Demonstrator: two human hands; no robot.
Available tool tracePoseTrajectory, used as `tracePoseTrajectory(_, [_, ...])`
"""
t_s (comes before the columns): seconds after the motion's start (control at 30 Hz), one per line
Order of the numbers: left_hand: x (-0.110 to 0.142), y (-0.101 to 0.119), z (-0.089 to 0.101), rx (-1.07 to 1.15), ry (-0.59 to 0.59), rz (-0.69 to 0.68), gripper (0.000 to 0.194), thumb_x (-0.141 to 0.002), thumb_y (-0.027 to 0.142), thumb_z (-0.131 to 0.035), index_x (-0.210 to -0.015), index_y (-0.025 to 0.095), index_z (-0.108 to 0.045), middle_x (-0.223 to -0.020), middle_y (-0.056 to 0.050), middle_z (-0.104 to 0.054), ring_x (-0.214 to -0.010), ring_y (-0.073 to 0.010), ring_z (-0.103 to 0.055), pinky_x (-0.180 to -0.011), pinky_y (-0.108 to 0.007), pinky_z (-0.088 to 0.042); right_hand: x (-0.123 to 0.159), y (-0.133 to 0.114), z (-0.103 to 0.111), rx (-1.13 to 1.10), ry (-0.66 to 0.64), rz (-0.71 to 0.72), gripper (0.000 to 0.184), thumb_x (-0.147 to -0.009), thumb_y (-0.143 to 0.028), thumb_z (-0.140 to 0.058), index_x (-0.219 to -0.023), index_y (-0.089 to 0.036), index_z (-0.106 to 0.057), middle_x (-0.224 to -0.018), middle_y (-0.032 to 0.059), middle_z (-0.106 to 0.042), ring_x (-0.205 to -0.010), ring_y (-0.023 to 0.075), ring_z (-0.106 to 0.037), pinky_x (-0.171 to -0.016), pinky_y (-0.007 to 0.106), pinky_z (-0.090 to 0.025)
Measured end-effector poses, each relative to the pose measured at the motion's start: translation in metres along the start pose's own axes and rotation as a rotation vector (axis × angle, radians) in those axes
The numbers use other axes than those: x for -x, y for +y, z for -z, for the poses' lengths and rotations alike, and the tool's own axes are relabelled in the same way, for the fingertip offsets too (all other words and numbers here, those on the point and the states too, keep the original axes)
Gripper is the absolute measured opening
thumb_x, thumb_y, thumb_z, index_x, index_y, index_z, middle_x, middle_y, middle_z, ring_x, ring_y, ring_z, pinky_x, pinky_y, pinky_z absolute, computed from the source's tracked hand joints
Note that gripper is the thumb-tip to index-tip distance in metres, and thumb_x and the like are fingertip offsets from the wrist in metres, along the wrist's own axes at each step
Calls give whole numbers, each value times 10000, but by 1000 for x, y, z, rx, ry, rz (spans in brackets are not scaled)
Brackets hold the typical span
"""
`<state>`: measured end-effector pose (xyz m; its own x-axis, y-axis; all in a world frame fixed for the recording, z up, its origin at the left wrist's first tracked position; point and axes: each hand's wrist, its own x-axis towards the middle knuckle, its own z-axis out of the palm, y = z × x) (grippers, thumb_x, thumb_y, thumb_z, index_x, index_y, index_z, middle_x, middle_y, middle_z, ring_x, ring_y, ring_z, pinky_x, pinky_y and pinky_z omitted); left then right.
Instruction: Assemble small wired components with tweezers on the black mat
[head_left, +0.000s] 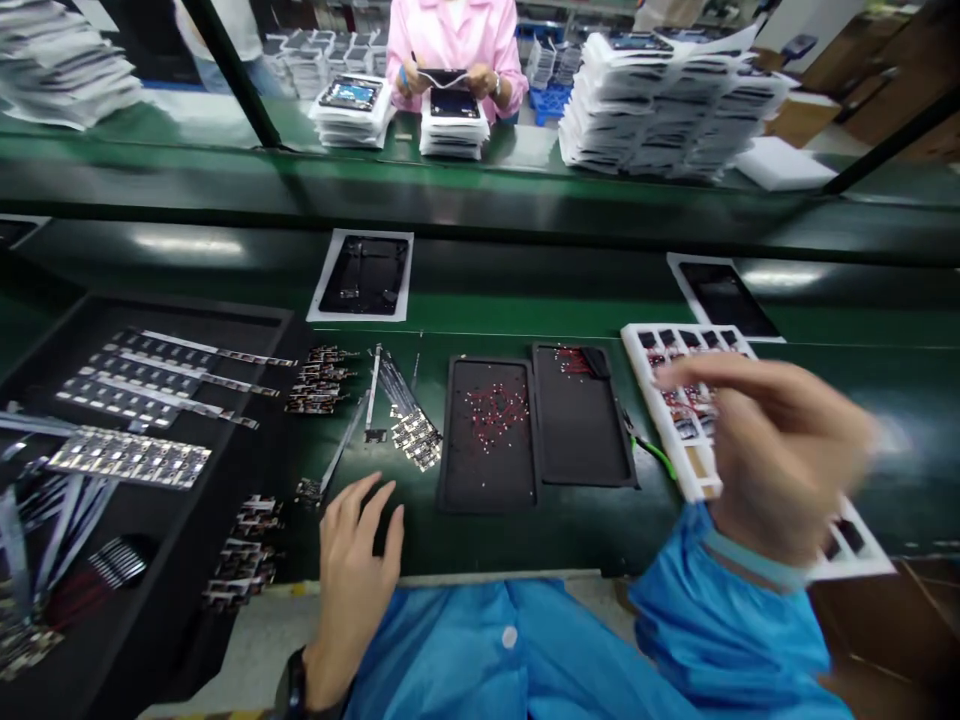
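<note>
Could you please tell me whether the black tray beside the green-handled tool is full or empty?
Neither: the black tray is mostly bare, with a small cluster of red-wired parts at its far end.

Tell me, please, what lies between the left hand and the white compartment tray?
The head view shows the left black tray, the right black tray and green-handled pliers there.

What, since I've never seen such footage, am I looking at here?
No machine here: a person works bare-handed, in one picture from a camera on their head. The left hand is spread near ribbon-cable parts on a green bench. The right hand, blurred, is over a white tray of small parts; I can't tell whether it holds anything. Between them lie two black trays with red-wired pieces. Across the bench, someone in a pink shirt handles a dark panel.
</note>
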<state>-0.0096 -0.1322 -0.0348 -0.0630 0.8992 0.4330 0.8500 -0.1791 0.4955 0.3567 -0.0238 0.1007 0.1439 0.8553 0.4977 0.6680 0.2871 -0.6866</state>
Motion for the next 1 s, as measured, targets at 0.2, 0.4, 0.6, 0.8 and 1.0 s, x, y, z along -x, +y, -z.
tracePoseTrajectory(0.2, [57,-49,-9,-145,-27,56,428,-960,132,-565,-1357,275,-633,-1375,-161,-644,-1255,-367,-606,-1037,-592,-505,-43,127,-60,433,-264,106,257,-923,-421,-671,-978,-176,-725,-1017,155,-713,-1045,342,-635,-974,533,-499])
tracePoseTrajectory(0.4, [52,-59,2,-135,12,110,380,-956,85,-516,-1276,227,-664,-1357,-160,-646,-1296,-328,-596,-1096,-547,-506,-33,186,-73,550,-293,130,311,-937,-512,-651,-946,-201,-655,-998,152,-646,-1027,335,-545,-981,499,-415])
tracePoseTrajectory(0.6, [30,-33,2,-95,59,131,337,-956,108,-545,-1246,221,-675,-1370,-153,-645,-1323,-309,-591,-1136,-536,-494,-33,190,-76,453,-274,114,204,-918,-446,-661,-920,-243,-651,-879,124,-620,-911,308,-519,-895,448,-397])
tracePoseTrajectory(0.8, [-8,-44,2,-249,-150,131,353,-1019,215,-481,-1303,191,-690,-1508,-190,-565,-1425,-377,-496,-1164,-590,-442,-29,177,-73,350,-192,59,171,-902,-392,-639,-836,-248,-704,-856,128,-646,-795,279,-566,-805,436,-433])
tracePoseTrajectory(1.0, [-23,-57,-5,-336,-227,233,483,-1037,278,-416,-1448,102,-596,-1543,-257,-523,-1445,-425,-459,-1168,-626,-410,-23,175,-62,275,144,16,155,-802,-376,-713,-784,-224,-728,-740,108,-669,-646,242,-574,-679,428,-449])
